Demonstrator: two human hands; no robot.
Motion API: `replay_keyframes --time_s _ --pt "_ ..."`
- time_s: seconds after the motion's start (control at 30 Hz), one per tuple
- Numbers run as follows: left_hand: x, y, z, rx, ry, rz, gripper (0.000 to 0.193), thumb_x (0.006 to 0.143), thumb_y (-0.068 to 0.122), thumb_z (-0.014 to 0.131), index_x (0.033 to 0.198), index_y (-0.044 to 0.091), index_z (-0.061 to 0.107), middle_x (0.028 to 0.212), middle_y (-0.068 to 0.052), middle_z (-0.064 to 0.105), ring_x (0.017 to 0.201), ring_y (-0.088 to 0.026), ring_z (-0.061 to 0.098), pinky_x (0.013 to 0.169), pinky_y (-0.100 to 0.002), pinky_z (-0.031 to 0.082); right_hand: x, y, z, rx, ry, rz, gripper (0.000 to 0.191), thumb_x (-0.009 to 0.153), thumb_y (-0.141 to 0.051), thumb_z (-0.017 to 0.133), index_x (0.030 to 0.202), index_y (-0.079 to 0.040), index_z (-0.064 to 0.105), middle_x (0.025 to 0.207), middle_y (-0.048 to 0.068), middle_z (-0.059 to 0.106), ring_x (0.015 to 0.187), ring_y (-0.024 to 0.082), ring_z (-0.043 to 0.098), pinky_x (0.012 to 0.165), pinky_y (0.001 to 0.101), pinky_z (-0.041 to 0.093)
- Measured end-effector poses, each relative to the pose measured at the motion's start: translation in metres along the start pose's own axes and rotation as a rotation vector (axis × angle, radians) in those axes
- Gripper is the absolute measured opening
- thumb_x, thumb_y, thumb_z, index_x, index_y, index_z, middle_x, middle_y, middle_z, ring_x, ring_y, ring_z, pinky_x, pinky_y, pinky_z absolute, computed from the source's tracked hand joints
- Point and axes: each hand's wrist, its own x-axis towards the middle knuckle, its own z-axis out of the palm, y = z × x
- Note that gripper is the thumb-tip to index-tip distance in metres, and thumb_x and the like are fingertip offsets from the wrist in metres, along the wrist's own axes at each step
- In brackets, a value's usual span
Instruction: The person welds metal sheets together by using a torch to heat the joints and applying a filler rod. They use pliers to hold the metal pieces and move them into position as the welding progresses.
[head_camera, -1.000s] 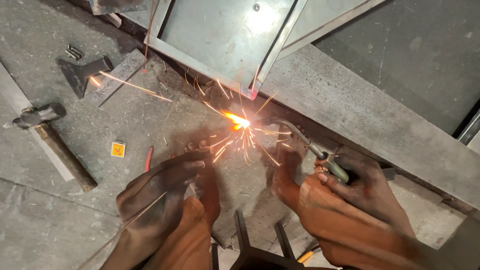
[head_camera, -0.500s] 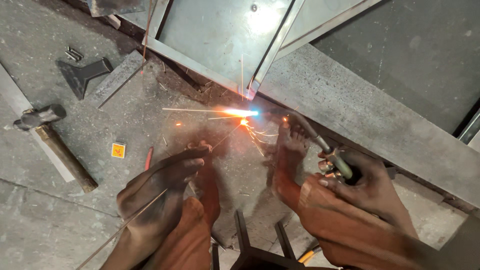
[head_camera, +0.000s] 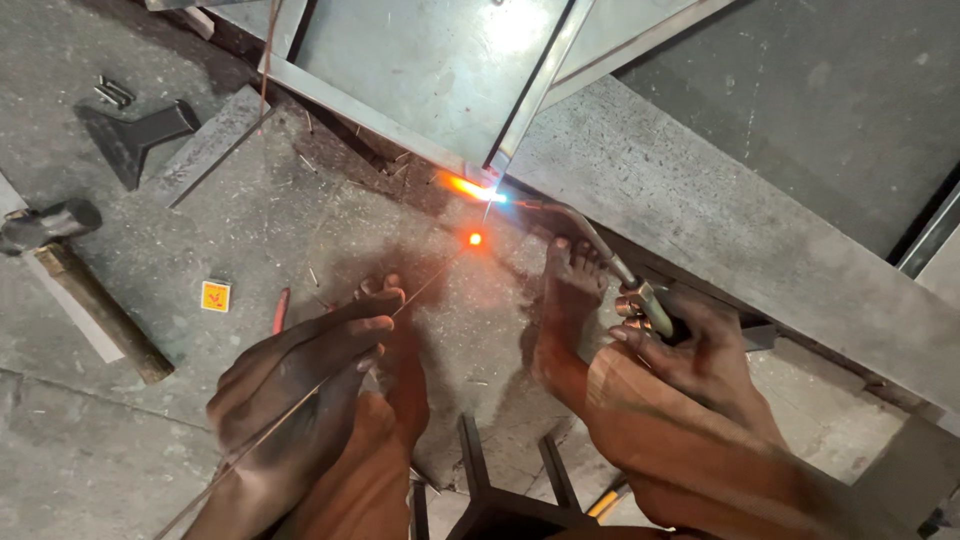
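My right hand (head_camera: 690, 350) grips a gas torch (head_camera: 610, 262) whose curved nozzle points left at the corner of a sheet-metal frame (head_camera: 430, 70). A bright flame (head_camera: 478, 190) burns at that corner joint. My left hand (head_camera: 300, 375) holds a thin filler rod (head_camera: 420, 292); its glowing orange tip (head_camera: 475, 238) hangs just below the flame. My bare feet rest on the concrete floor between the hands, the right foot (head_camera: 565, 300) close to the torch.
A hammer (head_camera: 60, 250) with a wooden handle lies at the left. Near it are a small yellow box (head_camera: 215, 296), a dark metal bracket (head_camera: 135, 135) and a flat metal strip (head_camera: 205, 140). A grey slab (head_camera: 740, 230) runs diagonally right. A dark stool frame (head_camera: 500, 500) stands below.
The shower of sparks has died down to a steady flame at the joint. The rod's tip now glows orange just below it. Both hands have held their places.
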Motion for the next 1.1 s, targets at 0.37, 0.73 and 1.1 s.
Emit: replay_keyframes --time_s 0.37,0.73,1.1 --pt "0.001 0.004 -0.01 0.026 -0.07 0.032 0.026 0.081 -0.014 0.069 0.106 -0.01 0.063 0.106 -0.023 0.073 0.1 -0.035 0.077 0.085 -0.04 0.064 0.004 -0.008 0.003 -0.076 0.006 0.072 0.034 0.078 -0.015 0.089 0.106 -0.002 0.075 0.086 0.005 0.069 0.078 0.012 0.064 0.068 0.0282 0.055" --pt "0.001 0.005 -0.011 0.056 -0.081 0.007 0.026 0.083 -0.015 0.067 0.108 -0.009 0.065 0.107 -0.023 0.073 0.102 -0.034 0.077 0.085 -0.039 0.064 0.009 -0.028 0.003 -0.1 -0.015 0.109 0.035 0.077 -0.019 0.088 0.106 -0.003 0.076 0.085 0.005 0.072 0.077 0.01 0.066 0.067 0.029 0.056" --pt "0.0 0.005 -0.004 0.023 -0.042 -0.038 0.019 0.092 -0.013 0.068 0.11 -0.007 0.066 0.111 -0.018 0.075 0.106 -0.03 0.078 0.088 -0.033 0.067 0.01 -0.023 0.004 -0.096 0.005 0.085 0.045 0.077 -0.02 0.089 0.115 -0.002 0.073 0.093 0.005 0.074 0.084 0.01 0.068 0.073 0.0284 0.058"
